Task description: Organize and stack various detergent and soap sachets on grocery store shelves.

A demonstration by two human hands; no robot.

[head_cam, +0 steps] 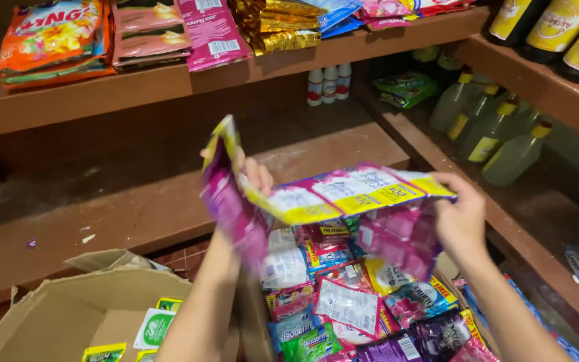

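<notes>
In the head view, the left hand (252,175) and the right hand (460,218) hold between them a long glossy strip of joined plastic sachets, magenta with yellow and white label panels (333,198). The left hand's fingers are closed on the strip's folded left end, the right hand's on its right end, so that it stretches above a cardboard box packed with shiny sachets in red, green, blue and purple (356,302). The strip's lower part hangs crumpled and slightly blurred.

At the lower left stands an open brown cardboard carton (55,315) with a few green-and-white packets (152,328) at its bottom.

Behind the hands runs a bare, scuffed reddish-brown wooden shelf (115,208). On the shelf above it lie flat stacks of orange, pink and gold foil packets (149,33), hanging over its front edge. Three small white bottles with red bands (328,84) stand at the back corner. Along the right-hand shelf stand pale plastic bottles with yellow caps and labels (487,127).
</notes>
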